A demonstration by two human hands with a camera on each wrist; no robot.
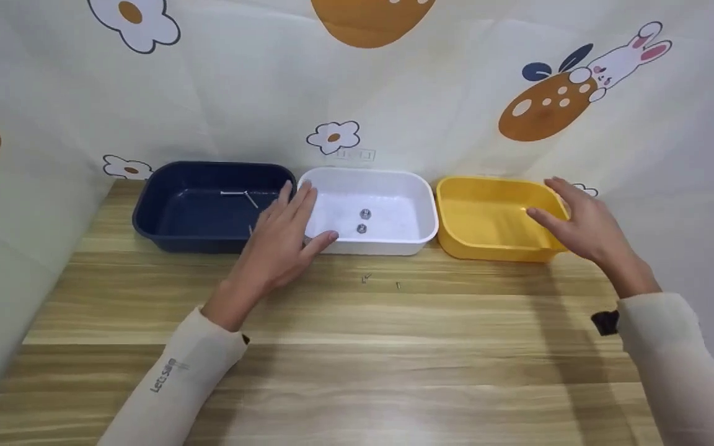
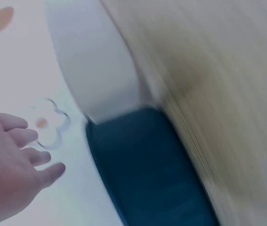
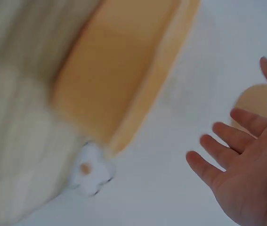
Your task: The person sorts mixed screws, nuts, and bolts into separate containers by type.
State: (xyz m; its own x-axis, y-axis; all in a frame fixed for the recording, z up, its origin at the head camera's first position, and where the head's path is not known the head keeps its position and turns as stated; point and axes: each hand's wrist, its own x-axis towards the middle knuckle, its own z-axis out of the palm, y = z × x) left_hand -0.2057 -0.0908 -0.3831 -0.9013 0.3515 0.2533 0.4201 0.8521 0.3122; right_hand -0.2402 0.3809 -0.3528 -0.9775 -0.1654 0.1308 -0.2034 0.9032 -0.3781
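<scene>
My left hand (image 1: pixel 279 238), fingers straight, hovers over the border between the navy tray (image 1: pixel 171 244) and the white tray (image 1: pixel 388 248), hiding part of both. Screws (image 1: pixel 233 193) lie inside the navy tray. Two metal nuts (image 1: pixel 365 214) sit on the white tray's floor. At the right, my right hand (image 1: pixel 589 226) is spread beside the yellow tray (image 1: pixel 487 253), overlapping its right end in the head view. Both wrist views show the left palm (image 2: pixel 11 165) and right palm (image 3: pixel 251 165) with fingers extended and nothing held.
The three trays stand in a row along the back of the wooden table (image 1: pixel 431 347), against a patterned cloth (image 1: pixel 239 93). In front of the white tray lie small metal pieces (image 1: pixel 365 279) and another small piece (image 1: pixel 398 285).
</scene>
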